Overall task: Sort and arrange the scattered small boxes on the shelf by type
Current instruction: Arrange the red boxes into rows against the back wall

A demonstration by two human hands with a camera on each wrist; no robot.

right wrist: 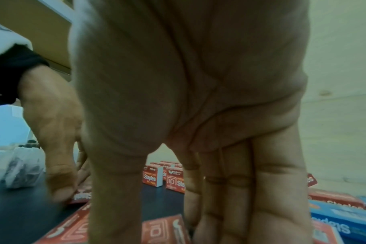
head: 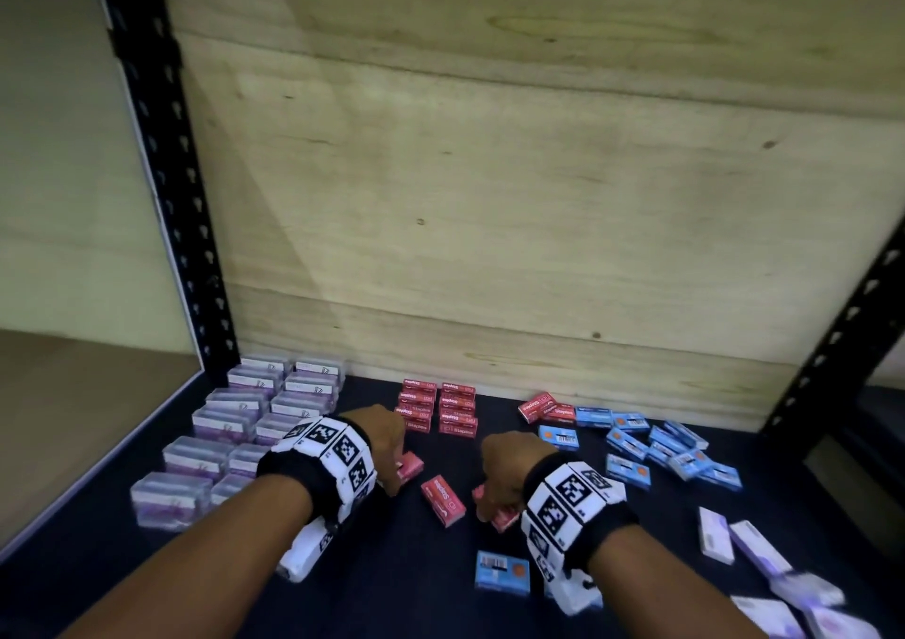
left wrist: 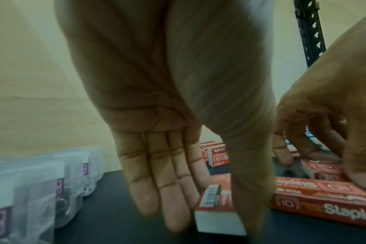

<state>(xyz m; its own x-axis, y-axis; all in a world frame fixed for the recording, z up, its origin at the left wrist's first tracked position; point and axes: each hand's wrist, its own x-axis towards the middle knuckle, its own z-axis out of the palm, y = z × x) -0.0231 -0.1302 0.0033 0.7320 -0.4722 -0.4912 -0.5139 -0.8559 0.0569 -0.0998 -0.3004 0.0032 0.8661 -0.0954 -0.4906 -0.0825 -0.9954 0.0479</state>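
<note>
Your left hand [head: 387, 447] pinches one red staple box [head: 409, 465] between thumb and fingers on the dark shelf [head: 401, 575]; your right hand [head: 502, 474] grips another [head: 504, 518]. A third red box [head: 442, 500] lies between them, before eight stacked red ones [head: 437, 406].

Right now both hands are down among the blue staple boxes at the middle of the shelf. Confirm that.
Wrong colour. The left hand and right hand are among the red staple boxes, as the head view shows. The blue boxes lie further right.
</note>
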